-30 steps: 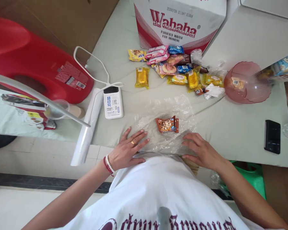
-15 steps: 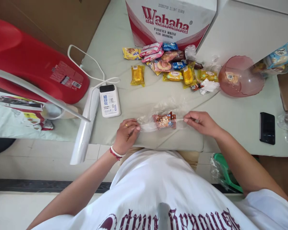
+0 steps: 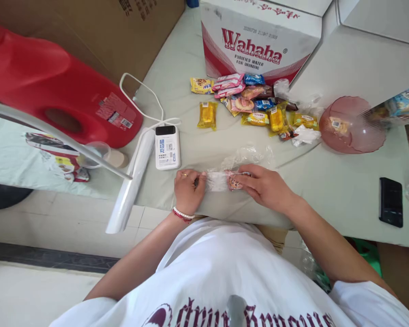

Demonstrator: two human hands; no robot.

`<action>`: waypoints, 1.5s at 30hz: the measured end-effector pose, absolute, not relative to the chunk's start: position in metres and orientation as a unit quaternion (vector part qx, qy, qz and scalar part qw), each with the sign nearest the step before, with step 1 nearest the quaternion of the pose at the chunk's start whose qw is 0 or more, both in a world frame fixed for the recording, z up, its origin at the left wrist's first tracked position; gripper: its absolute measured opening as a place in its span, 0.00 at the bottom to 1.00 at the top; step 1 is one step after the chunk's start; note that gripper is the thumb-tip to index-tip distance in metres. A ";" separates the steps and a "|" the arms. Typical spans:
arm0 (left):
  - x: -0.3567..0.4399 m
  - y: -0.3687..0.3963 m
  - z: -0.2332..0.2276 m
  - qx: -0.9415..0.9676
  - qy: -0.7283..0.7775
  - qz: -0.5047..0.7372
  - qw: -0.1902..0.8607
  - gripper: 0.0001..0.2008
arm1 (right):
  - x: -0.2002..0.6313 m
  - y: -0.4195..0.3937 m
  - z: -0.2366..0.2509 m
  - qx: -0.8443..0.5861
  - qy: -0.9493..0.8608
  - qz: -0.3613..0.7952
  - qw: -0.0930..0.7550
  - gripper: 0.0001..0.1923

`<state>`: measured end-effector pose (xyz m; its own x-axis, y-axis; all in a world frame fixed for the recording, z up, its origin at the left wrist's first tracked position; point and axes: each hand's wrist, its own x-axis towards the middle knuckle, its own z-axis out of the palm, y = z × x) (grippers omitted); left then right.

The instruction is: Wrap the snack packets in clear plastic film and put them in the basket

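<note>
Clear plastic film [image 3: 252,156], pinched by your left hand [image 3: 190,190] and right hand [image 3: 266,187], partly covers the small brown packet [image 3: 233,181]; some lies loose.

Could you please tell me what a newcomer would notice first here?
Probably the red jug at the picture's left and the Wahaha water carton at the back, with wrapped snacks heaped before it. Front and centre, the left hand and right hand hold clear film over a snack packet.

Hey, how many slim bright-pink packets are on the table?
3: the back packet, middle packet and front packet overlap in front of the Wahaha carton; more may be hidden.
</note>
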<state>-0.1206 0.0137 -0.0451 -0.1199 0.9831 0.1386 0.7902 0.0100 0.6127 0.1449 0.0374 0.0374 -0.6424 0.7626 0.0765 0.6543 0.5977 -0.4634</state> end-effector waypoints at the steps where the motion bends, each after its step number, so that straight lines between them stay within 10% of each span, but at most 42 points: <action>1: -0.123 0.014 -0.044 0.630 0.693 0.305 0.169 0.14 | 0.140 0.038 0.031 -0.387 -0.890 0.209 0.122 0.16; 9: -0.124 -0.025 -0.014 0.722 0.560 0.401 -0.068 0.10 | 0.132 0.048 0.007 -0.395 -0.874 0.262 0.108 0.18; 19: -0.072 -0.004 -0.021 0.819 0.543 0.176 0.054 0.21 | 0.141 0.070 0.022 -0.433 -0.805 0.379 0.142 0.19; 27: -0.072 -0.003 -0.022 0.797 0.574 0.172 0.072 0.20 | 0.125 0.138 0.020 -0.506 -0.846 0.166 0.043 0.25; 33: -0.068 0.001 -0.020 0.795 0.571 0.195 0.061 0.21 | 0.109 0.166 0.009 -0.463 -0.862 0.206 -0.017 0.07; 45: -0.073 0.007 -0.016 0.766 0.598 0.177 0.157 0.15 | 0.103 0.053 0.060 -0.402 -0.896 0.138 -0.128 0.12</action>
